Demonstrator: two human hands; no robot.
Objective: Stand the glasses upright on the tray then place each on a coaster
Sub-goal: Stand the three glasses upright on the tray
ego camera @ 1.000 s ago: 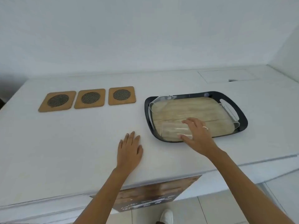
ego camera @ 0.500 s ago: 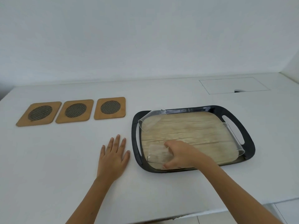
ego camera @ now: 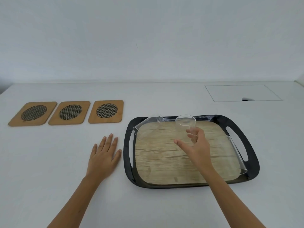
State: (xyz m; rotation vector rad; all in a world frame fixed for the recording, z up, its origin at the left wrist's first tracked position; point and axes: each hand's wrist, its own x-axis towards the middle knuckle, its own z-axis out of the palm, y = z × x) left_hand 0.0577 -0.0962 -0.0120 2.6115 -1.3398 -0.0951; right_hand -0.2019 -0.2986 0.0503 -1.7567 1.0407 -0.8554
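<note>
Wide white desk [ego camera: 49, 162], flat and bare except for a flush hatch [ego camera: 241, 92] at the far right; plenty of open room in front of and behind the coasters, so no crowding on the carry over.

Black tray [ego camera: 250, 175] with a wood-look floor and a raised lip with handle slots at both ends. Lip worth clearing with a lift rather than a slide, judging by its height.

Three bamboo coasters [ego camera: 107, 111] in a row to the left of the tray, edges nearly touching, all bare. Tight spacing probably means setting glasses down from straight above.

Clear glass [ego camera: 185, 127] raised above the tray's far middle, tilted with its round end toward the camera, clasped by fingers and thumb of the right hand [ego camera: 197, 145] around the lower wall. Likely light, stiff, smooth and slippery, breakable if dropped; best taken around the mid-wall, not by the thin rim.

Second glass [ego camera: 148, 127] lying on its side in the tray's far left corner, leaning against the lip. Third glass [ego camera: 236, 153] lying along the right edge, hard to trace against the tray. Round walls, so likely to roll when nudged.

Left hand [ego camera: 105, 155] flat on the desk just beside the tray, fingers spread, holding nothing.
</note>
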